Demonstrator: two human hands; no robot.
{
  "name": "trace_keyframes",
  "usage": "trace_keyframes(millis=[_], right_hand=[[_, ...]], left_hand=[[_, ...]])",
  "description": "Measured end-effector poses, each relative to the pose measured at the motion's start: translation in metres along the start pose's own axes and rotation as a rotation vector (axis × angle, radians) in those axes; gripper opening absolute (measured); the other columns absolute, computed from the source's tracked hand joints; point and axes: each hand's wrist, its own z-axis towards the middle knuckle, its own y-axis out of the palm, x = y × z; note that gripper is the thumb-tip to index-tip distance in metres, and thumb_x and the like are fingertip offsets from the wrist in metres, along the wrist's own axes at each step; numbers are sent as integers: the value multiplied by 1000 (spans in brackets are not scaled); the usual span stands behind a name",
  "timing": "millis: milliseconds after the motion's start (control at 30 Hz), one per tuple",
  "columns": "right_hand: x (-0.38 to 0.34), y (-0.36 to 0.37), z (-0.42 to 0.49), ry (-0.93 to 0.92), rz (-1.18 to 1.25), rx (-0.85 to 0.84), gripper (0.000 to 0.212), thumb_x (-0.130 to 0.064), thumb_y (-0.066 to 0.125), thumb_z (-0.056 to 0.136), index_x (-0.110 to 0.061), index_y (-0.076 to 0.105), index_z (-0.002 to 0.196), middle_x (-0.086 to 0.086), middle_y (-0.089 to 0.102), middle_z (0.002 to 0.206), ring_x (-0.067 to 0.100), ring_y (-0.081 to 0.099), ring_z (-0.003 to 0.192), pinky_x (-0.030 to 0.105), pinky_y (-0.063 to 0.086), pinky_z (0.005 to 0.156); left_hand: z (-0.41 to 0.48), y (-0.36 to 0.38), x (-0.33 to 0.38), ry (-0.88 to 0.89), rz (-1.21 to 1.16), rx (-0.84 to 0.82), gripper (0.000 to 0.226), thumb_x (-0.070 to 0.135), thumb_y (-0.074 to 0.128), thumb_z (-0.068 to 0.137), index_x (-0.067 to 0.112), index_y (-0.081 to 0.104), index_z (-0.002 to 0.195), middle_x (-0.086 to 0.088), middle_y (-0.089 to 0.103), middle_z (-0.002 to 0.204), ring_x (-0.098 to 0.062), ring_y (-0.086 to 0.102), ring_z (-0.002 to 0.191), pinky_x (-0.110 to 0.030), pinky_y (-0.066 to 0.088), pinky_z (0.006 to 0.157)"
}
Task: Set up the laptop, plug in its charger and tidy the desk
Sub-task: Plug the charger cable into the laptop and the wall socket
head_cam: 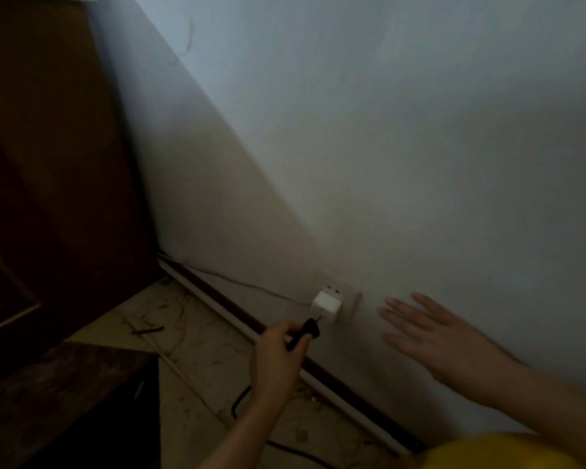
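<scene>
My left hand (278, 353) grips a black charger plug (307, 330), its prongs pointing at a wall socket plate (349, 299) low on the wall. A white adapter block (325, 304) sits in that socket, just beyond the plug's tip. The plug's black cable (239, 402) trails down over the floor under my left forearm. My right hand (433, 336) lies flat on the wall to the right of the socket, fingers straight and spread. No laptop or desk top shows in this dim view.
A dark wooden door (48, 198) stands at the left. A dark piece of furniture (65, 401) fills the lower left corner. A white conduit and a dark skirting strip (251, 323) run along the wall's foot. The tiled floor (190, 333) is littered with bits.
</scene>
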Motion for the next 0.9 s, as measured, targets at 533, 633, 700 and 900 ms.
trace_keyframes(millis=[533, 633, 700, 900], right_hand=[[-1, 3, -5, 21, -13, 49, 72, -13, 84, 27, -13, 75, 99, 16, 58, 132, 30, 52, 126, 49, 6, 111], [-2, 4, -4, 34, 3, 57, 69, -13, 83, 30, -12, 75, 98, 16, 58, 131, 30, 52, 126, 48, 6, 110], [-2, 6, -3, 38, 10, 65, 67, -13, 83, 31, -12, 75, 97, 16, 59, 131, 31, 52, 126, 48, 6, 110], [-4, 8, -3, 51, 19, 54, 70, -17, 85, 30, -12, 74, 99, 15, 59, 131, 30, 51, 127, 48, 6, 111]], left_hand=[[8, 11, 4, 66, 59, 89, 7, 25, 67, 82, 19, 64, 85, 8, 64, 85, -5, 60, 70, -18, 46, 54], [7, 14, 4, 73, 67, 84, 7, 25, 67, 83, 20, 62, 85, 8, 62, 85, -5, 57, 66, -17, 42, 52], [8, 16, 4, 67, 41, 88, 7, 24, 67, 82, 21, 61, 83, 7, 62, 84, -6, 55, 62, -18, 40, 51], [15, 26, 13, 40, -2, 124, 10, 21, 70, 80, 18, 60, 80, 6, 62, 82, -7, 49, 59, -20, 39, 53]])
